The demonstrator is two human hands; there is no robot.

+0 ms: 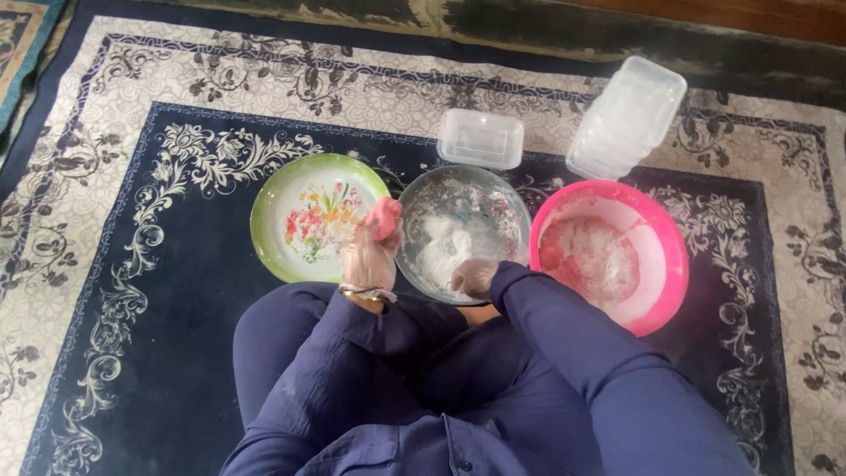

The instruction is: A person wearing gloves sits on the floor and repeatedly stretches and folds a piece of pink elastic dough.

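Nearest to us, our left hand (368, 256), gloved in thin clear plastic, has its grip closed around a pink lump of dough (385, 217), held just above the gap between the flowered plate (269, 231) and the glass bowl (507, 231). Our right hand (474, 277) rests at the glass bowl's 6 o'clock edge, fingers curled into the white flour; we cannot tell whether its grip has anything in it.

As we judge it, the work is at an early stage: one pink piece is in hand, the plate at 9 o'clock of the glass bowl carries nothing yet, and the pink bowl (665, 256) at 3 o'clock holds more pale pieces in white powder.

Farther out, at 12 o'clock, one clear lidded box (480, 138) lies just beyond the glass bowl, and a leaning stack of clear boxes (627, 117) sits at 1 o'clock, none of them filled.

The three dishes stand almost rim to rim, so room between them is tight. The patterned rug (132, 264) gives open floor at 9 o'clock and past the pink bowl at 3 o'clock.
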